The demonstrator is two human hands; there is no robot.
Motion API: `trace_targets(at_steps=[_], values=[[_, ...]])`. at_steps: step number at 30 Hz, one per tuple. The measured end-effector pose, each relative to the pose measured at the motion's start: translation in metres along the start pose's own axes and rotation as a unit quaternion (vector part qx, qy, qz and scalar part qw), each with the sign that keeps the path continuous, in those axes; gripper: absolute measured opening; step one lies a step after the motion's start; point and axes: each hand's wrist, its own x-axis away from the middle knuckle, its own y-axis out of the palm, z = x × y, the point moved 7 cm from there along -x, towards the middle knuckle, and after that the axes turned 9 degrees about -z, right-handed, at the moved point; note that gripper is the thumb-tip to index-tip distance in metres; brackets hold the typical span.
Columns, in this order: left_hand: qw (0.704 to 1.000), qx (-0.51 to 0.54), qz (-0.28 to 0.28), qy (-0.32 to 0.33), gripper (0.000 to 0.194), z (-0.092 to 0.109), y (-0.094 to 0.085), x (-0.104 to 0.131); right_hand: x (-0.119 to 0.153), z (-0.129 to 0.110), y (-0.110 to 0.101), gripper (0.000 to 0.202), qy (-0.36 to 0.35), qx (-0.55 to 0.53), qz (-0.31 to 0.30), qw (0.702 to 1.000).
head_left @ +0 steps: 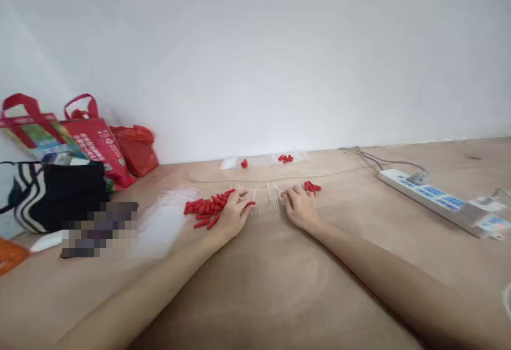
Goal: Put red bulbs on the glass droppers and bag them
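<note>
Left hand [233, 214] grasps a short, red, cylindrical piece [250, 204], long axis toward 3 o'clock; thin white sticks [261, 200] lie at the right hand's [300, 207] 9 o'clock, its grip indeterminable.

Bare forearms [359, 259], bare hands [233, 214]

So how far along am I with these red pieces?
Partway, I'd judge. Perhaps done: two small red groups on clear bags by the wall. In hand: your left hand holds a red piece; your right hand is at the white sticks. Seemingly left: the big red pile beside your left hand and those sticks. The small red pile by your right hand, I can't tell.
</note>
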Motion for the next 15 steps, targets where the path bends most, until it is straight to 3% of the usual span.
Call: trace_targets(at_steps=[6, 15], values=[[0.999, -0.004, 0.008, -0.032, 0.005, -0.001, 0.004, -0.017, 0.003, -0.01, -0.002, 0.021, -0.077, -0.048, 0.009, 0.996], [0.999, -0.003, -0.032, 0.011, 0.009, 0.017, 0.001, -0.014, 0.008, -0.02, -0.004, 0.018, -0.147, -0.031, -0.012, 0.989]])
